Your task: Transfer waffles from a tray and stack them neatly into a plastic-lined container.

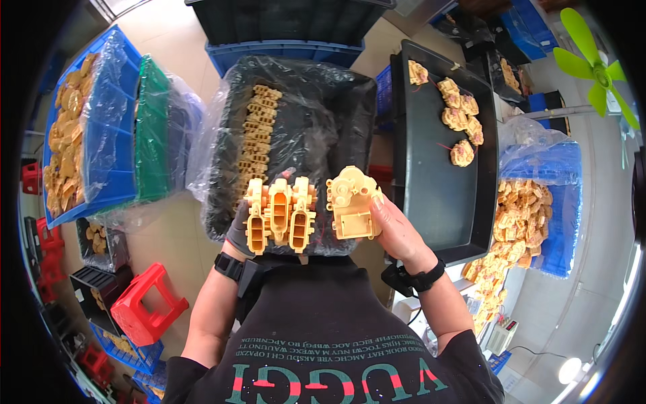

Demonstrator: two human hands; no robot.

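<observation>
My left hand, which looks to be in a dark glove, is closed around a side-by-side row of yellow plastic housings. Their narrow slotted ends face up, and most of the fingers are hidden behind them. A single yellow plastic housing, showing a round boss and a square opening, is gripped at its right edge by my bare right hand. A small gap separates it from the row. Both hands hover over the near edge of a black bin lined with clear plastic. Inside that bin lies a long row of similar housings.
At right stands a black tray with several housings carrying reddish parts. Beyond it, a blue crate sits by heaped yellow parts. A filled blue crate, a green crate and a red stool are at left. A green fan is upper right.
</observation>
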